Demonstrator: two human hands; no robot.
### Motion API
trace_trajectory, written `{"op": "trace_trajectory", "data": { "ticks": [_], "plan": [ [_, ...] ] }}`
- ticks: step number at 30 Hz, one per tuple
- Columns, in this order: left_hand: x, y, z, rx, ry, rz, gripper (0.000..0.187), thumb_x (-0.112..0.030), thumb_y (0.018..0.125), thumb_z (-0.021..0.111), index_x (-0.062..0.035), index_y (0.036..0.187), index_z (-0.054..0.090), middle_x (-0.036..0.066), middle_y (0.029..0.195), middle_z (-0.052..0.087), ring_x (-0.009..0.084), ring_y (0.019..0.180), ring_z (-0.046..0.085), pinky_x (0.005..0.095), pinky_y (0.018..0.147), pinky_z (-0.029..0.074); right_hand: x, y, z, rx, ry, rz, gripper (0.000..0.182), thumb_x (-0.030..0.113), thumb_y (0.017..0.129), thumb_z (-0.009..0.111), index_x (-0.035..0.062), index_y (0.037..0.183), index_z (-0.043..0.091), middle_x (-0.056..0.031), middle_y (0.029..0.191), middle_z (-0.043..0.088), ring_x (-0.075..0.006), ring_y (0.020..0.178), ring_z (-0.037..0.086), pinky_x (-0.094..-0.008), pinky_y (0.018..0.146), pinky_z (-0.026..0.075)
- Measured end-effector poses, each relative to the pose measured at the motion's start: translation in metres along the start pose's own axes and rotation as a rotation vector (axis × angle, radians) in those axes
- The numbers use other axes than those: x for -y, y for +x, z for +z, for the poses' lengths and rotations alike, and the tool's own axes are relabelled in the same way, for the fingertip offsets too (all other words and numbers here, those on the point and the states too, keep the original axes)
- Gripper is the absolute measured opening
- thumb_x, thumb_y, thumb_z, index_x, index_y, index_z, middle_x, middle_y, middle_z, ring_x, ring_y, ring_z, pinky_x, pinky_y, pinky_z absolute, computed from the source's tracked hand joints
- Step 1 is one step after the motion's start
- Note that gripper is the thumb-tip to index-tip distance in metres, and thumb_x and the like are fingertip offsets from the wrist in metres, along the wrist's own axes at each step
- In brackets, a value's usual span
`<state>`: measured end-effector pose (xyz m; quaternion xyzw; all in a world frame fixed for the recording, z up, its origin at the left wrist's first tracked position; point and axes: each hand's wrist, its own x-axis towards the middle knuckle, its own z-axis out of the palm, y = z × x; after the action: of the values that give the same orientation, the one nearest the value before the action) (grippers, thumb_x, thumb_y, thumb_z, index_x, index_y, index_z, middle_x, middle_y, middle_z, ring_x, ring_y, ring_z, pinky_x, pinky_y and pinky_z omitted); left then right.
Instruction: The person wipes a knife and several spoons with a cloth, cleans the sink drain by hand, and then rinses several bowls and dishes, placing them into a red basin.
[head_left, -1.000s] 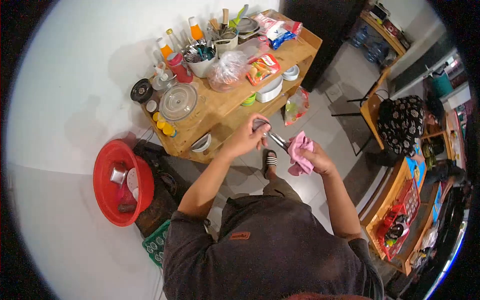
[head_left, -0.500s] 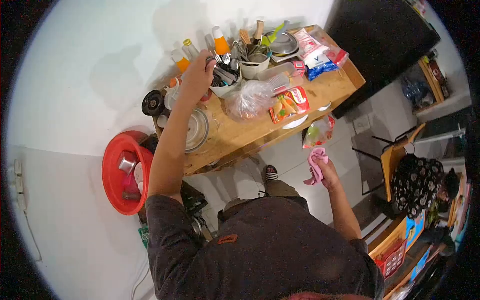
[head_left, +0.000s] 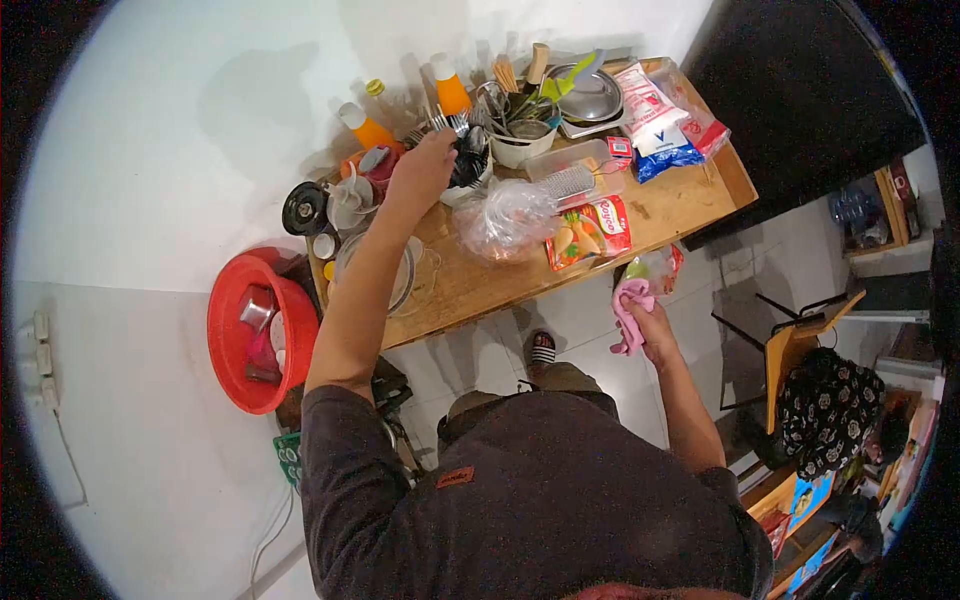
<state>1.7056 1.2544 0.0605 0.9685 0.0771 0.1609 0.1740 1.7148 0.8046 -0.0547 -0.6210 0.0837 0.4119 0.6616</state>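
My left hand [head_left: 422, 170] reaches over the wooden table to a white container [head_left: 466, 188] packed with forks and spoons [head_left: 468, 150]. Its fingers are curled together at the cutlery's edge, and what they grip, if anything, is hidden. Low at my right side, my right hand [head_left: 655, 333] is closed around a crumpled pink cloth [head_left: 630, 318], which hangs from the fingers in front of the table. Beside the cutlery stands a second white container [head_left: 518, 150] with ladles, a strainer and other utensils. A clear plastic bag [head_left: 507, 222] lies in front of them.
On the wooden table [head_left: 470, 290] are orange bottles [head_left: 452, 90], a lidded pan [head_left: 590, 98], a Royco packet [head_left: 590, 235], a grater [head_left: 567, 180] and a glass lid [head_left: 400, 275]. A red basin [head_left: 222, 345] stands left. A person [head_left: 830, 410] is by a chair [head_left: 785, 350] at right.
My left hand has moved right and down to the cutlery. The view has shifted slightly, and my right hand still holds the pink cloth, now a little closer to the table.
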Motion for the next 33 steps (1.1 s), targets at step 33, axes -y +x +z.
{"op": "trace_trajectory", "data": {
  "ticks": [33],
  "plan": [
    [0.018,0.014,-0.103,-0.016,-0.330,-0.211,0.027,-0.028,0.091,0.068,-0.0024,0.101,0.066,0.005,0.068,0.061,0.0124,0.052,0.056,0.0278,0.049,0.045,0.150,0.028,0.126,0.182,-0.116,-0.536,0.044,0.022,0.084,0.076,0.0032,0.119,0.057,-0.0071,0.106,0.066,-0.0133,0.095,0.064,-0.0279,0.081,0.053]
  ]
}}
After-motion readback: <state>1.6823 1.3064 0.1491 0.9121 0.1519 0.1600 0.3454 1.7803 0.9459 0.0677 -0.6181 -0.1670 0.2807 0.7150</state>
